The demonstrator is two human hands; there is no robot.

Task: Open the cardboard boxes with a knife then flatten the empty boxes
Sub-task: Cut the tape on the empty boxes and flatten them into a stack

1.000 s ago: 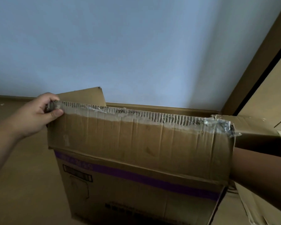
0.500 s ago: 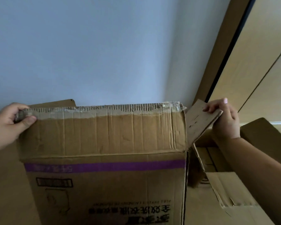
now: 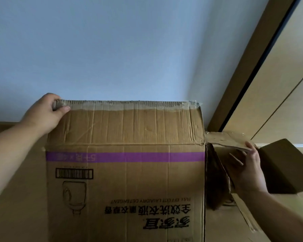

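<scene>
the box (image 3: pixel 125 172) is already cut open, not yet flat. the left hand (image 3: pixel 44 113) pinches its top flap corner; the right hand (image 3: pixel 247 170), fingers spread, presses the side flap (image 3: pixel 224 139).

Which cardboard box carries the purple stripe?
The large printed cardboard box gripped at its top corner by the left hand; the smaller open cardboard box to its right is plain brown.
</scene>
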